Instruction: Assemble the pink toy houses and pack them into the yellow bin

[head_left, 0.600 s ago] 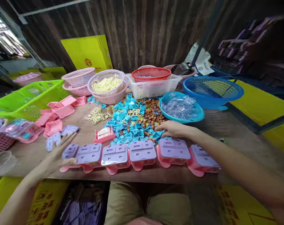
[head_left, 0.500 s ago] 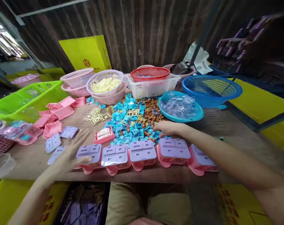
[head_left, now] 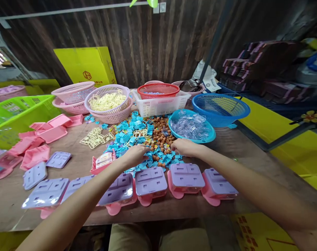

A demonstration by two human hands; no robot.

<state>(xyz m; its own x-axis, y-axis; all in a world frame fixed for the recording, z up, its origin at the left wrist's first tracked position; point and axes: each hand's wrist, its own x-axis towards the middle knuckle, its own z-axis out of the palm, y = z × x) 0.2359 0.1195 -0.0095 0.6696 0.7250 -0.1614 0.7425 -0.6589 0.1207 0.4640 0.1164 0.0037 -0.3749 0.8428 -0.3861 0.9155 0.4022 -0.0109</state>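
Observation:
My left hand (head_left: 137, 154) reaches over the near part of a heap of small blue plastic pieces (head_left: 119, 134); its fingers are a little apart, with nothing visible between them. At the heap's right side, my right hand (head_left: 183, 147) has its fingers drawn together among small brown pieces (head_left: 161, 132). Whatever it holds is hidden. In front of both hands stands a row of pink boxes with lilac lids (head_left: 151, 181), several of them, partly covered by my left forearm. A pink tray with white pieces (head_left: 104, 160) lies beside my left forearm.
Behind my right hand is a turquoise bowl of clear plastic parts (head_left: 213, 134), with a blue basket (head_left: 221, 122) beyond it. Farther back stand a lilac basket of cream frames (head_left: 127, 91) and a white crate (head_left: 158, 106). Pink trays (head_left: 54, 134) and a green crate (head_left: 28, 116) are at left.
My left hand has moved right, from above the lidded boxes to the heap. My right hand stays at the heap, with its fingers among the brown pieces. The view has shifted.

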